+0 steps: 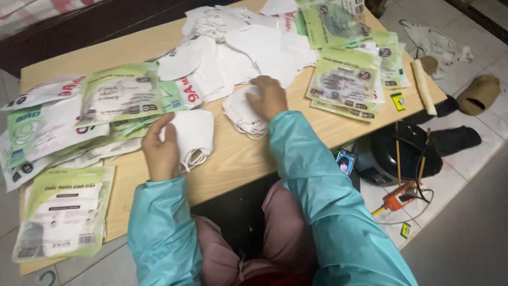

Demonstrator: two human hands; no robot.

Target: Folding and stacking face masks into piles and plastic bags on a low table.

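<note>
Hands sorting masks on the pale wooden table point(233, 159): left hand point(160, 150) is clamping a folded white cloth mask point(193, 135); right hand point(268, 97), fingers curled, is pressing the small white mask stack point(242, 114). Keeping ear loops untangled would likely help.

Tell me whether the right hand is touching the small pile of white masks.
Touching. The head view shows the right hand pressed flat on the small pile of white masks, its fingers covering the pile's top with no gap.

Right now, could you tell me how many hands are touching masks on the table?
2. The left hand holds a white mask near the table's front edge; the right hand rests on a small mask stack further back. No other hands show.
</note>
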